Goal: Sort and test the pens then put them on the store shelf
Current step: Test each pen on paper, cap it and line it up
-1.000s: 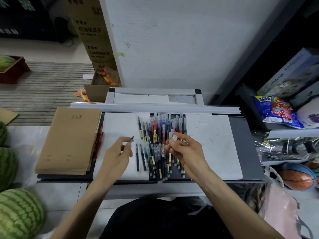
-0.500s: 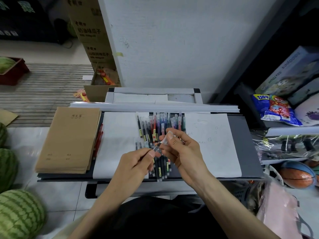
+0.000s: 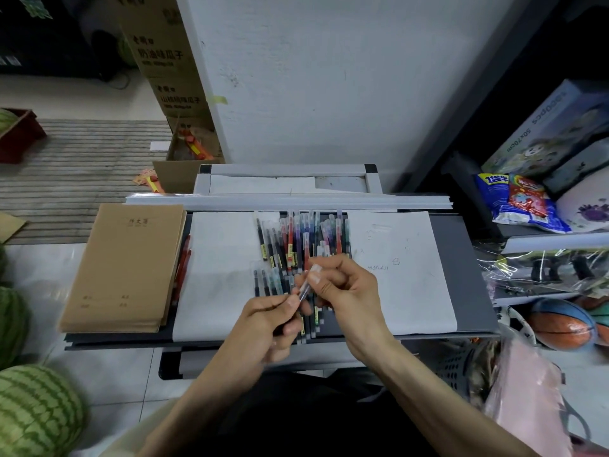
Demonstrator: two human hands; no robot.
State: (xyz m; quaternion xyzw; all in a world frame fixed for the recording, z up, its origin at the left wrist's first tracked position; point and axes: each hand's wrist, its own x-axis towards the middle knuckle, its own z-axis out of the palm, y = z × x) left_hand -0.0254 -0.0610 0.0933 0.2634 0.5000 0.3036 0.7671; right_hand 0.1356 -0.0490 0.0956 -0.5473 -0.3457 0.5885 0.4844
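At the centre of the frame, in the head view, both hands meet just above a spread of pens (image 3: 296, 239) and hold a single pen (image 3: 305, 286) between them, tilted with its upper end toward the right. The left hand (image 3: 270, 321) pinches the lower end of it with thumb and curled fingers; the right hand (image 3: 346, 288) pinches the pale upper end with thumb and forefinger, its other fingers curled under. Whether the cap is on or off cannot be told. The loose pens lie side by side in rough rows, mostly pointing away from the person, on the grey surface (image 3: 461, 258) between two white sheets: a plain sheet (image 3: 220, 258) to the left and a scribbled sheet (image 3: 405, 275) to the right. At centre left a stack of brown notebooks (image 3: 128, 265) rests on the surface, with a few red pens (image 3: 183, 265) just beside its right edge. Striped watermelons (image 3: 36, 410) sit on the floor at lower left, and cardboard boxes (image 3: 164, 61) stand at upper left. Along the right edge a shelf (image 3: 543, 242) carries a snack bag (image 3: 517, 202) and a puzzle box (image 3: 553, 127), with a basketball (image 3: 557, 328) lower down.
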